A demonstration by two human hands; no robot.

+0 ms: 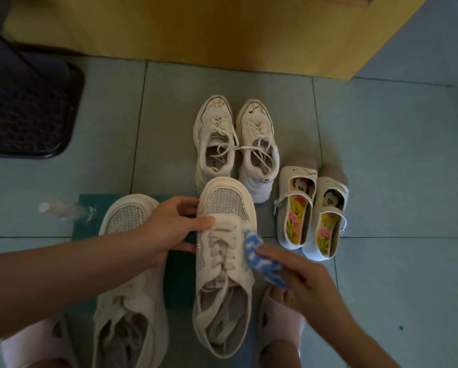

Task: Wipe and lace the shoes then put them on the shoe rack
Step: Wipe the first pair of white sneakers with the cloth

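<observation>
A white mesh-toed sneaker [223, 266] lies on a teal mat [178, 282] in front of me. My left hand [169, 229] grips its left side near the toe, thumb across the top of the laces. My right hand [302, 277] holds a blue-and-white cloth [259, 257] against the shoe's right side. Its partner sneaker [130, 288] lies to the left, partly under my left forearm. Farther back stands a laced white sneaker pair [235, 144]. A small white strap-shoe pair [311, 213] with cartoon insoles sits at the right.
A clear spray bottle [67, 209] lies on the tiled floor left of the mat. A dark doormat [26, 107] is at the far left. A yellow wooden door [196, 30] fills the back. My feet in pink slippers [278, 314] flank the shoes.
</observation>
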